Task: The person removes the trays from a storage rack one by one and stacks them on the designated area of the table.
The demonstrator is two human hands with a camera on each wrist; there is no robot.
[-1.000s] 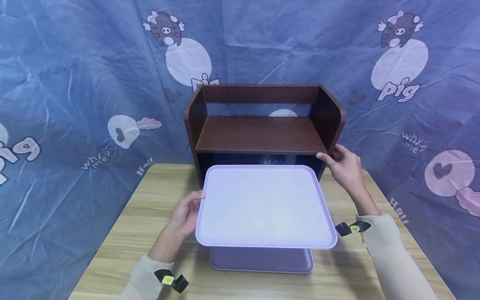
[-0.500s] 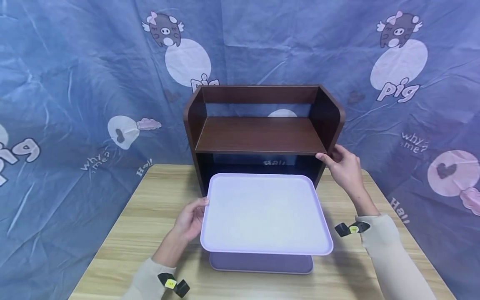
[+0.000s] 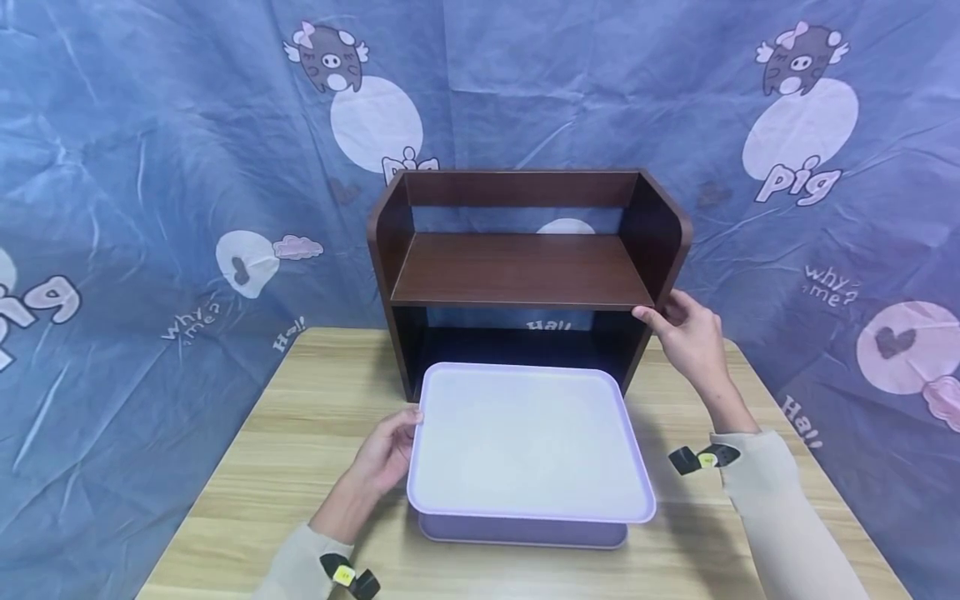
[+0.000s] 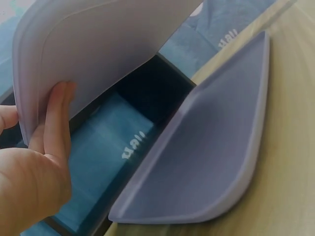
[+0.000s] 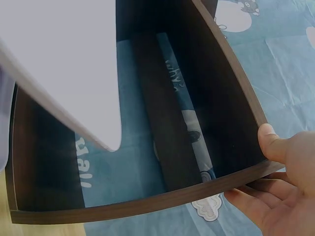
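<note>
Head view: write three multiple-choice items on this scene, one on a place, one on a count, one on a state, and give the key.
1. Where does the right hand hold?
A. The right front edge of the brown shelf unit
B. The rim of the upper tray
C. Flat on the table

2. How many lilac trays show?
A. One
B. Two
C. Three

3. How is the upper tray placed?
A. Resting on the shelf board
B. Standing on edge on the table
C. Held by the left hand above the lower tray

Key:
1 A, the thumb and fingers clasp the shelf's right side panel at board height.
2 B, one tray lies on the table and a second hangs over it.
3 C, the left wrist view shows the fingers under its edge and a gap between it and the tray below.
</note>
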